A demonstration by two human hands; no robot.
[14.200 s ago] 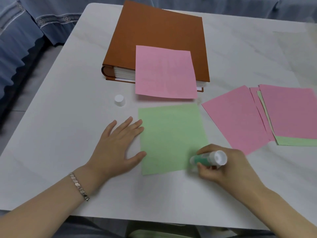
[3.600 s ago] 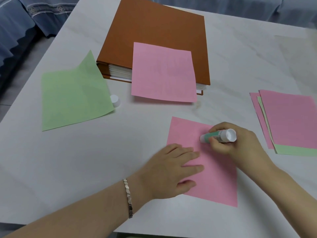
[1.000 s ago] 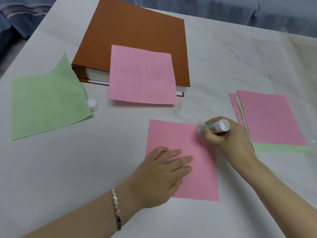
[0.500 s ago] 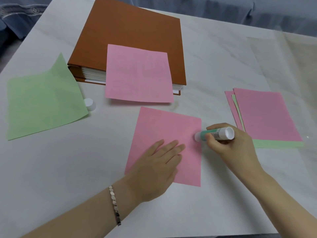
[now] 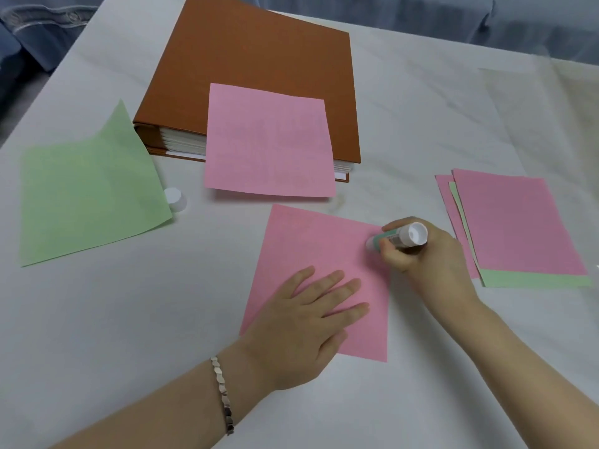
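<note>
A pink paper sheet (image 5: 311,244) lies flat on the white table (image 5: 129,319) in front of me. My left hand (image 5: 301,328) presses on its lower part with straight, spread fingers. My right hand (image 5: 424,254) grips a green and white glue stick (image 5: 397,238), whose tip touches the sheet near its right edge. The stick's white cap (image 5: 175,198) stands at the left, beside a green sheet (image 5: 87,189).
A brown binder (image 5: 259,69) lies at the back with another pink sheet (image 5: 269,140) resting on it and overhanging its front edge. A stack of pink and green sheets (image 5: 512,225) sits at the right. Blue fabric (image 5: 39,30) hangs beyond the table's far-left edge.
Over the last second the glue stick has run along the right edge of the pink sheet, and my left hand has shifted slightly on it. Earlier the green sheet was glued and set aside left.
</note>
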